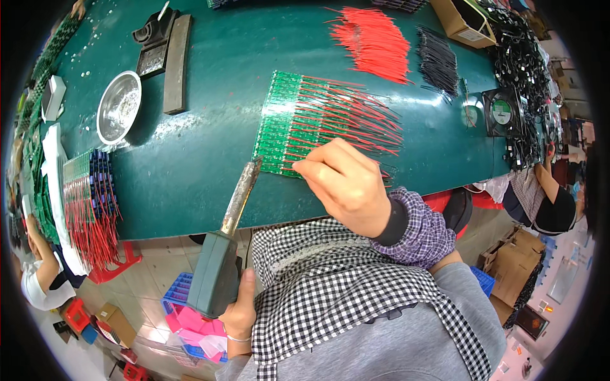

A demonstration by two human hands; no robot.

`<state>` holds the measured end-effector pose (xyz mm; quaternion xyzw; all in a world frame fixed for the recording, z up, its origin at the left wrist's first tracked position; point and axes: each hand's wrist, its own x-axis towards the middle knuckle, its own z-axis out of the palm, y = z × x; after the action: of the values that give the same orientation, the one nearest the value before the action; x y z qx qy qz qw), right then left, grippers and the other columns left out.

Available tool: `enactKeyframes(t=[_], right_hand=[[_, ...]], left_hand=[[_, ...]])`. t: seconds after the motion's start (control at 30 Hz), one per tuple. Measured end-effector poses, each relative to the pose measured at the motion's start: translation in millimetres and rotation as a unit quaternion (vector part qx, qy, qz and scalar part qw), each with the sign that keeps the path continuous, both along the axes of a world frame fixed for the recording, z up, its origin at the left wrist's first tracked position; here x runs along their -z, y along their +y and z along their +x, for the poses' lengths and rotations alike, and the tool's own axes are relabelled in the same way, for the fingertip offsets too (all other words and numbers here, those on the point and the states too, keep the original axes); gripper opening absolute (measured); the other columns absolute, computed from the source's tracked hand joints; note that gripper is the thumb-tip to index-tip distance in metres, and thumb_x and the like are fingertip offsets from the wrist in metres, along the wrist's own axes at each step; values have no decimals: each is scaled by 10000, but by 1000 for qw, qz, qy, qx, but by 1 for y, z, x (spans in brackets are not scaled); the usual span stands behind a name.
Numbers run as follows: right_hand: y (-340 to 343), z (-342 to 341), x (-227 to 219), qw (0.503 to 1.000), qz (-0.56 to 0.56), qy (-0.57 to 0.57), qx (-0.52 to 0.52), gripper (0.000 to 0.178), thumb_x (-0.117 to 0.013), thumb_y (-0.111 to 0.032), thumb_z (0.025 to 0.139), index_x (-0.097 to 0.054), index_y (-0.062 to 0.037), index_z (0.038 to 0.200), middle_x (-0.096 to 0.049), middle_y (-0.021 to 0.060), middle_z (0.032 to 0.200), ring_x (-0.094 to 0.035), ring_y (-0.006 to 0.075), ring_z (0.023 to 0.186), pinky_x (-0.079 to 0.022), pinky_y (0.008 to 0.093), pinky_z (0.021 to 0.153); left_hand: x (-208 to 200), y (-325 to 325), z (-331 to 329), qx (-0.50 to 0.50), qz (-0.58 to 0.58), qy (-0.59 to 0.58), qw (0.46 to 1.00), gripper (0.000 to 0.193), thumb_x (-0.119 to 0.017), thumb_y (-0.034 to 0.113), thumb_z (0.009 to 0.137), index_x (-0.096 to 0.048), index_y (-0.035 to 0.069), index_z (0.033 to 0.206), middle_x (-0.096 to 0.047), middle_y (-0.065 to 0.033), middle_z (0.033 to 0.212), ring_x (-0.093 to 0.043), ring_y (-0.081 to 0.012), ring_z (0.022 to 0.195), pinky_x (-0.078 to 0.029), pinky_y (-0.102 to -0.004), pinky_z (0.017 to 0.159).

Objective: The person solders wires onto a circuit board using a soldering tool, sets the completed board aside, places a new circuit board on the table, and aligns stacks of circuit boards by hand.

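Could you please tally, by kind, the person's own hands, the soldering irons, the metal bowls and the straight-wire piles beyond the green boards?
Hands: 2 (left hand, right hand)
Soldering irons: 1 (soldering iron, in the left hand)
Bowls: 1 (silver bowl)
Wire piles: 2 (red pile, black pile)
Total: 6

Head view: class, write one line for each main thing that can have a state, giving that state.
Green circuit-board panel: flat, partly covered by thin red wires
Grey-green handheld tool with metal barrel: held, tip near the panel
Bare left hand: closed around the tool
Bare right hand: fingertips pinched over the panel
Round silver metal bowl: upright, uncovered
Thin black wires: piled
Brown cardboard box: open
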<state>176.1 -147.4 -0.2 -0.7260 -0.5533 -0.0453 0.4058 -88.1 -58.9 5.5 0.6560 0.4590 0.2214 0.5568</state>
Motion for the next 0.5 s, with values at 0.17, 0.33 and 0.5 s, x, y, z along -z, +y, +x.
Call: enactKeyframes(t=[0.17,0.33,0.5], right_hand=[[-4,-9,10,999,-7,13,43,214,-736,45,724,-659,-12,916,-591,74,828,-622,239,736,-527,349,617],[-11,-12,13,998,-29,13,57,226,-750,71,717,-667,-9,912,-613,84,825,-644,242,719,-537,342,605],[-12,-13,16,997,-30,-6,67,213,-741,44,721,-655,-16,906,-585,69,820,-628,230,722,-527,343,597]], left_hand=[[5,0,-5,13,12,-6,1000,451,-692,-76,834,-591,-24,1271,-658,-94,1086,-553,-95,659,-465,-234,564],[8,-1,-3,1,-27,-18,999,433,-692,-78,848,-596,-28,1267,-667,-93,1070,-556,-93,676,-458,-238,565],[7,2,-4,38,-25,19,999,402,-707,-61,863,-606,-29,1251,-669,-87,1077,-582,-97,712,-473,-239,590]])
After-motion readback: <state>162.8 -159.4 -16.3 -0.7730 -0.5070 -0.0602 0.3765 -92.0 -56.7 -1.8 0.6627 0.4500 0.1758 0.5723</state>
